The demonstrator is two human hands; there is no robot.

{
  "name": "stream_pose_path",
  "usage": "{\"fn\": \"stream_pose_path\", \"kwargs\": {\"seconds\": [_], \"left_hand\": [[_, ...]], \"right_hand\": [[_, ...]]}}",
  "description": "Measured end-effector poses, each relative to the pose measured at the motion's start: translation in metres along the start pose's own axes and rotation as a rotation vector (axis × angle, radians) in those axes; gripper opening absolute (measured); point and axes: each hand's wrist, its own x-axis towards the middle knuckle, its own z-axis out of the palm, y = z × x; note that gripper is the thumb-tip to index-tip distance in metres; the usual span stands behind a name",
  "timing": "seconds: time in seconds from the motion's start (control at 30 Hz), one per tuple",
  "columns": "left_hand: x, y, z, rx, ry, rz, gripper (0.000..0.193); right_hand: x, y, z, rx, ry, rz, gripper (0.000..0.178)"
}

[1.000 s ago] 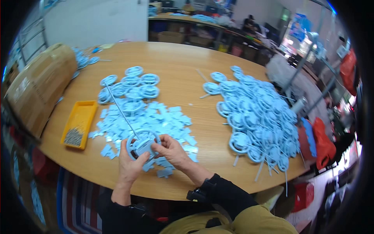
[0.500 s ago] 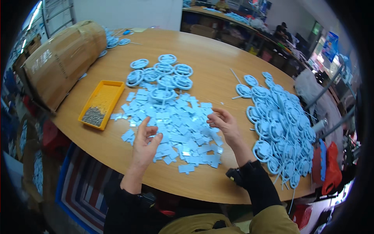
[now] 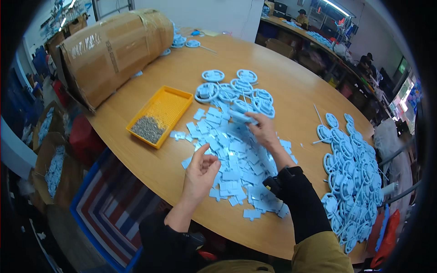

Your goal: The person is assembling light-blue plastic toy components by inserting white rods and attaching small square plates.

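My right hand (image 3: 265, 131) is closed on the edge of a light-blue round plastic ring part (image 3: 241, 117), the nearest of a small cluster of similar ring parts (image 3: 226, 93). The held part tilts above the flat pieces. Lower left, my left hand (image 3: 200, 176) hovers over the near-left side of the pile, thumb and loosely bent fingers apart, with nothing visible in it. Beneath both hands spreads a loose heap of small flat light-blue plastic pieces (image 3: 236, 170).
Left of the heap sits a yellow tray (image 3: 170, 102) with small grey metal pieces (image 3: 148, 129). A large cardboard box (image 3: 116, 50) lies at the table's far left. To the right is a big pile of blue ring parts (image 3: 348, 182). People work at a far bench.
My right hand has reached forward and left and taken hold of a ring part at the front of the cluster. The view has shifted left, and my left hand stays over the pile's near-left side.
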Motion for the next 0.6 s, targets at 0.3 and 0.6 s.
{"fn": "stream_pose_path", "kwargs": {"seconds": [0.3,0.6], "left_hand": [[0.005,-0.006,0.056,-0.199,-0.434,-0.416,0.059],[-0.018,0.008,0.041,-0.324,-0.141,-0.23,0.05]], "right_hand": [[-0.129,-0.056,-0.061,1.445,0.455,0.302,0.03],[-0.148,-0.055,-0.055,-0.082,0.083,0.157,0.04]]}}
